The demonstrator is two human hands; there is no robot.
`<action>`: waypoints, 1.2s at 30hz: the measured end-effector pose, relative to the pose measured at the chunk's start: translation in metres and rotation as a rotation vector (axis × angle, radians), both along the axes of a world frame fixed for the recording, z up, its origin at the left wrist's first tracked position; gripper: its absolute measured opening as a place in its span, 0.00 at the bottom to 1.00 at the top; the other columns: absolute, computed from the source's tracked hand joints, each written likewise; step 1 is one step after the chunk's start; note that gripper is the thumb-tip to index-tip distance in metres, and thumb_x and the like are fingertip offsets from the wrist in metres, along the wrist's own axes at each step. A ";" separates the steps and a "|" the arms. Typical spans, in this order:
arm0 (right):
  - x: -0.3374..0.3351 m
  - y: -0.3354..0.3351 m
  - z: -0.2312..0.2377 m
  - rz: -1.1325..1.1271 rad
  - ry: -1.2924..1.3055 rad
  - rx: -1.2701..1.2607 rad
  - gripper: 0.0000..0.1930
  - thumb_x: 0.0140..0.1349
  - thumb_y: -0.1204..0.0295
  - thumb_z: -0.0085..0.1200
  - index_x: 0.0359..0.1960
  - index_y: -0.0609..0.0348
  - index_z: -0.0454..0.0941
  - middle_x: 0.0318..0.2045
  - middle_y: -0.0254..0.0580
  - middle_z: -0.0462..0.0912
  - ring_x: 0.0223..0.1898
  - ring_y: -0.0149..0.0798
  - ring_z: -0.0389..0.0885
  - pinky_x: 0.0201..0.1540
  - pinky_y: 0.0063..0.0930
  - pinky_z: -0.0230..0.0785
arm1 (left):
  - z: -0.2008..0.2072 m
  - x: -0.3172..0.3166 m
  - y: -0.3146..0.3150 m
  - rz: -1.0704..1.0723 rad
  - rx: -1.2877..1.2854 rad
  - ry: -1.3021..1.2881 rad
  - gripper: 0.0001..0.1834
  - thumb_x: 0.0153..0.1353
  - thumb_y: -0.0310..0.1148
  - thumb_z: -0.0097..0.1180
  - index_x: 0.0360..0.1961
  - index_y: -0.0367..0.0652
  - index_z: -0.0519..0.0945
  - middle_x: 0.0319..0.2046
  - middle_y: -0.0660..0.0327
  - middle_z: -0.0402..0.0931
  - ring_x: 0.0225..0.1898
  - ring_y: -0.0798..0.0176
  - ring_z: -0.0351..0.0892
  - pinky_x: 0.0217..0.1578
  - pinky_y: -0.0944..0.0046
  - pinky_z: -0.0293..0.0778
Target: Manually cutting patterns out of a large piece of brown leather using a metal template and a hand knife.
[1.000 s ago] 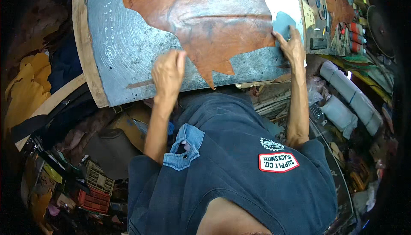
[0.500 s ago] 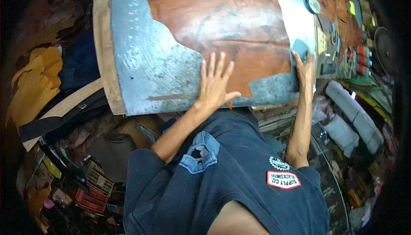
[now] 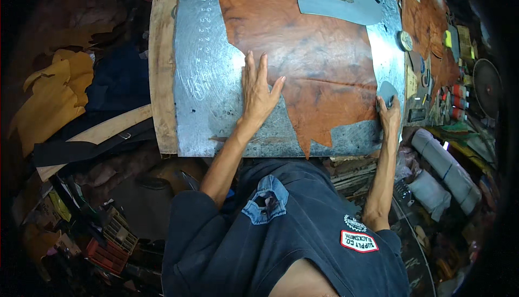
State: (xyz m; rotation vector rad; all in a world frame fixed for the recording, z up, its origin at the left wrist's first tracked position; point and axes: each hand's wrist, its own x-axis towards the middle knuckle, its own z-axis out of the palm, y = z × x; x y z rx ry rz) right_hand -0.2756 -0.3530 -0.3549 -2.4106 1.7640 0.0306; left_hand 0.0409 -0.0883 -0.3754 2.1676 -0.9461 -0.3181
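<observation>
A brown sheet of leather with ragged edges lies on a grey metal-topped work surface. My left hand is at the leather's left edge, fingers spread and palm down. Along the right edge of the work surface, my right hand has its thumb and fingers around a small grey round-ended piece; its lower part is hidden by the hand. A larger flat grey template with a rounded end lies on the far part of the leather.
A small round tin stands at the surface's right edge. Tools and more brown leather lie beyond it. At the lower right are rolled grey sheets. Tan leather pieces and a red crate are at the left.
My left hand has slid left and away from me, from on the leather to its left edge. The view has shifted, showing more of the grey template. My right hand stays by the small grey piece.
</observation>
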 end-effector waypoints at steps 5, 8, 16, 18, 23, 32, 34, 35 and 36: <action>0.013 -0.007 0.013 -0.038 0.018 0.094 0.42 0.56 0.45 0.58 0.58 0.74 0.67 0.54 0.71 0.72 0.57 0.65 0.70 0.58 0.48 0.65 | 0.013 0.012 -0.005 0.340 -0.532 0.543 0.34 0.63 0.32 0.57 0.67 0.33 0.57 0.69 0.39 0.47 0.69 0.44 0.52 0.65 0.50 0.57; 0.004 -0.014 0.007 -0.084 0.094 0.120 0.42 0.55 0.46 0.59 0.58 0.73 0.66 0.53 0.72 0.72 0.55 0.65 0.72 0.57 0.49 0.66 | 0.011 0.023 -0.005 0.509 -0.771 0.900 0.33 0.66 0.29 0.53 0.68 0.35 0.54 0.68 0.45 0.50 0.67 0.52 0.56 0.62 0.54 0.63; 0.016 -0.026 0.004 -0.220 0.066 0.146 0.49 0.45 0.46 0.67 0.61 0.71 0.64 0.58 0.66 0.71 0.59 0.57 0.72 0.61 0.42 0.65 | -0.005 -0.032 -0.017 0.197 -0.473 1.442 0.12 0.66 0.29 0.52 0.48 0.36 0.76 0.43 0.57 0.78 0.40 0.63 0.80 0.40 0.60 0.79; 0.025 -0.029 -0.007 -0.236 0.037 0.119 0.52 0.45 0.49 0.68 0.65 0.71 0.57 0.59 0.64 0.70 0.60 0.57 0.70 0.61 0.41 0.65 | -0.002 -0.048 -0.016 0.101 -0.481 1.434 0.16 0.65 0.28 0.52 0.53 0.34 0.73 0.49 0.55 0.76 0.48 0.61 0.77 0.52 0.61 0.72; 0.038 -0.013 0.036 -0.357 -0.001 0.212 0.47 0.44 0.48 0.68 0.62 0.64 0.65 0.56 0.67 0.72 0.55 0.59 0.75 0.57 0.45 0.69 | -0.014 -0.064 -0.005 0.020 -0.295 1.462 0.23 0.64 0.27 0.54 0.60 0.34 0.66 0.56 0.53 0.71 0.56 0.58 0.72 0.57 0.57 0.69; 0.011 -0.005 0.003 0.027 -0.114 0.052 0.27 0.60 0.56 0.54 0.62 0.44 0.70 0.65 0.51 0.64 0.57 0.54 0.74 0.56 0.46 0.70 | 0.010 -0.069 -0.002 0.084 -0.245 1.462 0.21 0.66 0.29 0.52 0.59 0.35 0.68 0.54 0.53 0.73 0.55 0.57 0.74 0.55 0.56 0.71; 0.011 0.001 -0.003 0.166 -0.082 0.051 0.24 0.61 0.57 0.52 0.60 0.41 0.72 0.65 0.50 0.65 0.56 0.53 0.75 0.55 0.45 0.71 | 0.014 -0.071 0.000 0.086 -0.235 1.481 0.21 0.66 0.30 0.52 0.58 0.37 0.68 0.53 0.54 0.73 0.54 0.57 0.75 0.54 0.55 0.72; 0.014 0.006 0.004 0.186 -0.110 0.083 0.22 0.62 0.57 0.51 0.59 0.40 0.74 0.65 0.49 0.65 0.54 0.53 0.76 0.53 0.45 0.72 | 0.015 -0.070 0.005 0.107 -0.228 1.501 0.20 0.67 0.32 0.52 0.58 0.38 0.68 0.53 0.54 0.74 0.53 0.57 0.76 0.52 0.54 0.73; 0.014 0.008 0.013 0.202 -0.138 0.111 0.20 0.63 0.56 0.49 0.57 0.39 0.75 0.65 0.48 0.66 0.53 0.52 0.78 0.52 0.44 0.74 | 0.013 -0.070 0.010 0.100 -0.222 1.497 0.20 0.67 0.32 0.52 0.58 0.38 0.68 0.53 0.54 0.74 0.53 0.57 0.76 0.52 0.54 0.73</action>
